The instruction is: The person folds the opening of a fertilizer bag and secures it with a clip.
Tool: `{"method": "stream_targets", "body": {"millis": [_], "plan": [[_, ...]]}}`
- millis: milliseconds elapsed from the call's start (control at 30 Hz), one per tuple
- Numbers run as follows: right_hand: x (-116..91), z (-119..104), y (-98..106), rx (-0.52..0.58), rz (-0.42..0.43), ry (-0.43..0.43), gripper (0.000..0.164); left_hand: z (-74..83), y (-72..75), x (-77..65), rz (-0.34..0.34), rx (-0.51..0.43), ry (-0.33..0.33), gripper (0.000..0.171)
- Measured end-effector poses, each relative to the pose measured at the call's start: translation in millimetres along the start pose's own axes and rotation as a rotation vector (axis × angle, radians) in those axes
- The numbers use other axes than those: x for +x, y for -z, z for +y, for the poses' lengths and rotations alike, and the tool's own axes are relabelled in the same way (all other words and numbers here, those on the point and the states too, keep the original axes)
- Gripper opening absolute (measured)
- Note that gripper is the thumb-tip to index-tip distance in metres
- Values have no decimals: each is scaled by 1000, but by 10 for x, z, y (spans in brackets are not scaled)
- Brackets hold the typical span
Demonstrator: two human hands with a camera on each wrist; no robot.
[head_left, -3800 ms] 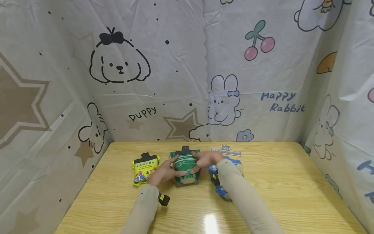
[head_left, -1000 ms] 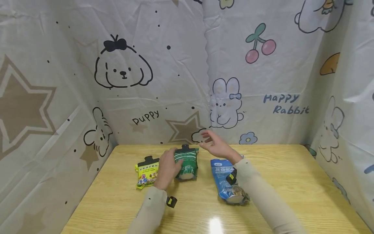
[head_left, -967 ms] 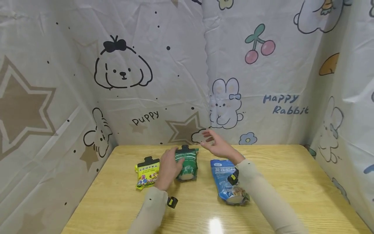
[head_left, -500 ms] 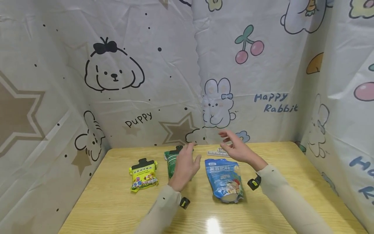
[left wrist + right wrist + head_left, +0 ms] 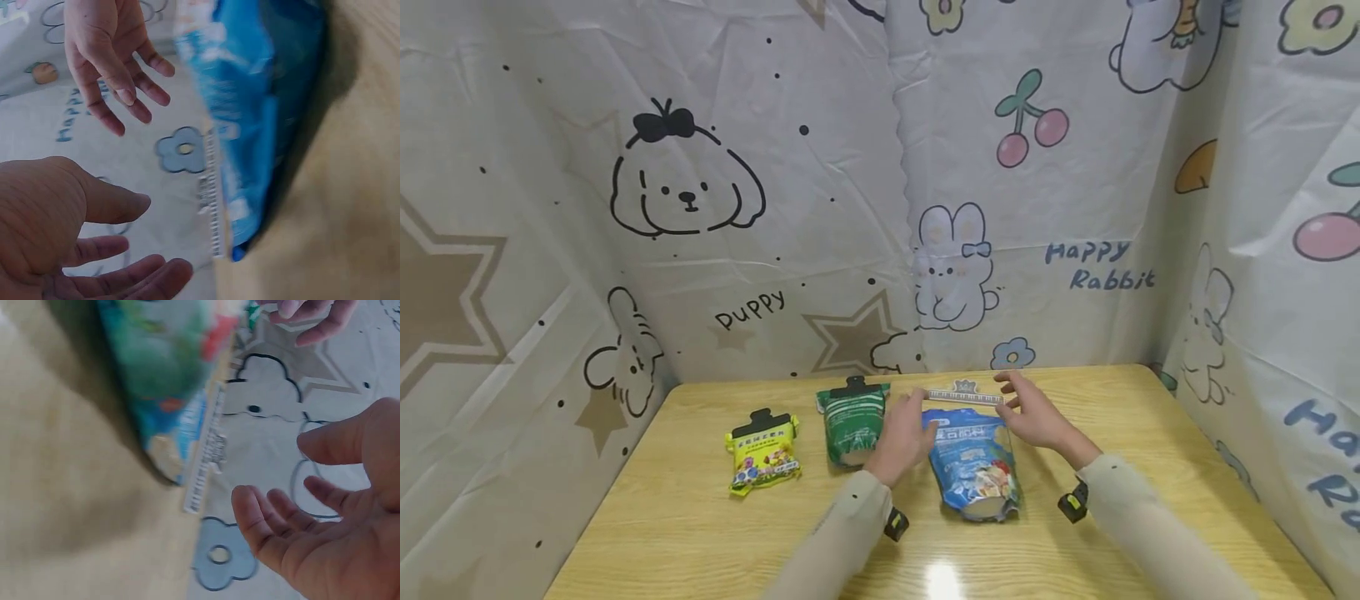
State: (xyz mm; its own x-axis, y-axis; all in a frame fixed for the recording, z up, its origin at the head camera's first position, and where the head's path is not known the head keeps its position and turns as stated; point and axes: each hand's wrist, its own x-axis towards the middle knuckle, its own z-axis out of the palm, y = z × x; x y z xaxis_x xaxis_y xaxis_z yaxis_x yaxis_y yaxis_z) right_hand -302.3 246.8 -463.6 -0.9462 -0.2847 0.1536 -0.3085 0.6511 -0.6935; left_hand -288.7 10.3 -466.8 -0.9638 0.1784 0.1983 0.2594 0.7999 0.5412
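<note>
A blue printed bag (image 5: 972, 467) lies on the table, its top edge towards the back. My left hand (image 5: 901, 437) is by the bag's upper left side, fingers loosely extended. At its upper right, my right hand (image 5: 1037, 417) is held with fingers apart and slightly bent. In the wrist views neither hand grips anything; the left palm (image 5: 44, 219) and right palm (image 5: 344, 531) are bare. Just behind the bag lies a white clip with a piano-key pattern (image 5: 966, 396). Left of my left hand sits a green bag (image 5: 853, 425), its top held by a black clip (image 5: 855, 386).
A yellow flower-printed bag (image 5: 765, 457) with a black clip (image 5: 762, 421) on its top lies further left. The wooden table (image 5: 685, 517) meets a cartoon-printed cloth (image 5: 820, 208) at the back and sides.
Earlier both hands were on the green bag. The right hand lifted away and moved right, then lowered; the left hand left the green bag and shifted right to the blue bag. The head view turned slightly.
</note>
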Motion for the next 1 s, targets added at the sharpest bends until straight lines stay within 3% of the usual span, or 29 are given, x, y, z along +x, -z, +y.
{"method": "stream_targets", "body": {"millis": [133, 300, 500, 800, 1000], "plan": [[-43, 98, -128, 3, -38, -82, 48, -62, -177, 6, -58, -8, 50, 45], [-64, 153, -212, -23, -41, -179, 48, -74, -308, 4, -112, -17, 164, 51], [-45, 172, -285, -15, -51, -299, 51, -42, -332, 21, -151, -51, 251, 55], [-28, 174, -318, 27, -48, -356, 52, -9, -348, 48, -154, -148, 340, 49], [-23, 145, -328, 77, -15, -412, 49, -22, -380, 79, -142, -175, 360, 40]]}}
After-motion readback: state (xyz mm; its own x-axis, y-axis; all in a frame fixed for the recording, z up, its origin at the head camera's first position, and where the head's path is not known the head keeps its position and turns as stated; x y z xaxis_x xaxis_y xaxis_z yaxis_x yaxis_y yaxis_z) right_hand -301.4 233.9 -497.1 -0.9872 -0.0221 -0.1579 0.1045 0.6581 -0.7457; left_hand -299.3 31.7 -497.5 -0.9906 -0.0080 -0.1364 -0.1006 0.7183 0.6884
